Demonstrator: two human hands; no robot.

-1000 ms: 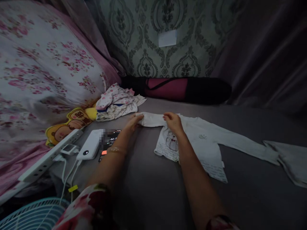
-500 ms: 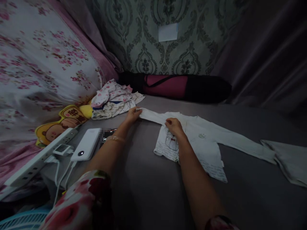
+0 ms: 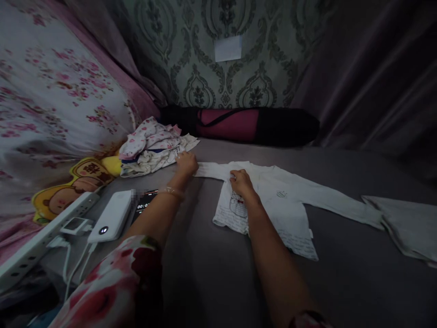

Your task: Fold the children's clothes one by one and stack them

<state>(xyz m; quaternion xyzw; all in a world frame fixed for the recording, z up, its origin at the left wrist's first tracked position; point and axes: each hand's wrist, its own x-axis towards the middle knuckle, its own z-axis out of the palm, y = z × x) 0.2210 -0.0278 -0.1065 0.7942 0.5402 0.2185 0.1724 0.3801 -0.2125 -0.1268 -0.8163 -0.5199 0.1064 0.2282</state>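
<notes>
A small white long-sleeved shirt (image 3: pixel 266 196) lies spread on the grey sheet, with a drawing and lines of print on its front. My left hand (image 3: pixel 187 164) is closed on the cuff end of the sleeve that points left. Near that sleeve's shoulder, my right hand (image 3: pixel 241 182) grips the cloth, fingers bent together. The other sleeve stretches right, and its cuff meets a folded pale cloth (image 3: pixel 409 223).
Crumpled children's clothes (image 3: pixel 150 141) lie at the back left beside a yellow cushion (image 3: pixel 61 196). Left of my forearm are a power strip (image 3: pixel 44 237), a white power bank (image 3: pixel 112 216) and a phone (image 3: pixel 145 204). A black and maroon bag (image 3: pixel 232 124) lies along the wall.
The view has shifted slightly, so most things appear further left. My left hand has turned with its back up over the cuff. My right hand stays near the shoulder.
</notes>
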